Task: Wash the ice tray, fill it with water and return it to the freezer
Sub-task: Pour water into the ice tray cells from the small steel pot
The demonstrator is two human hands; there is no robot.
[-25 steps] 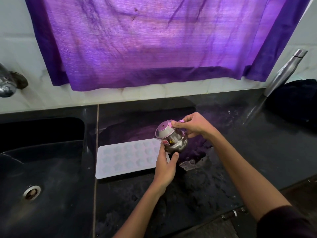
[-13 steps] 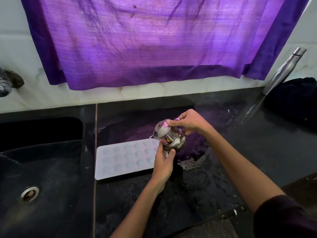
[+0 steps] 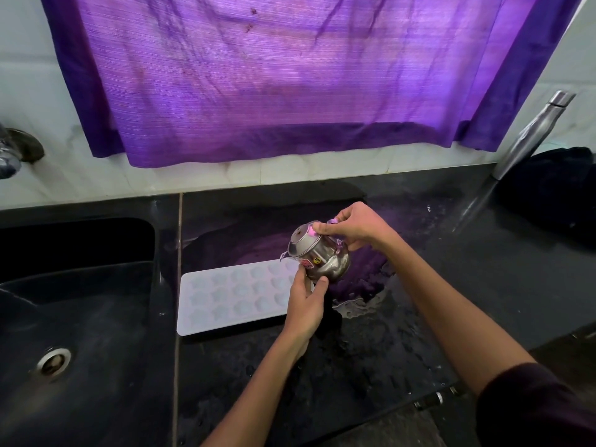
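A white ice tray [image 3: 225,295] with star-shaped cells lies flat on the black counter [image 3: 483,285], just right of the sink. Above its right end I hold a small steel teapot [image 3: 317,253], tipped to the left with its spout over the tray. My right hand [image 3: 354,225] grips the pot by its handle and presses a thumb on the lid. My left hand [image 3: 306,298] holds the pot's underside with thumb and fingers. The tray's right end is hidden behind my left hand and the pot.
A black sink [image 3: 74,317] with a steel drain [image 3: 53,361] lies at the left, a tap [image 3: 9,153] above it. A purple curtain [image 3: 290,75] hangs on the wall. A steel bottle [image 3: 532,133] and dark cloth [image 3: 554,191] sit far right. Water pools on the counter.
The teapot has tipped a little further left over the tray's right end. Both hands keep their hold; the tray has not moved.
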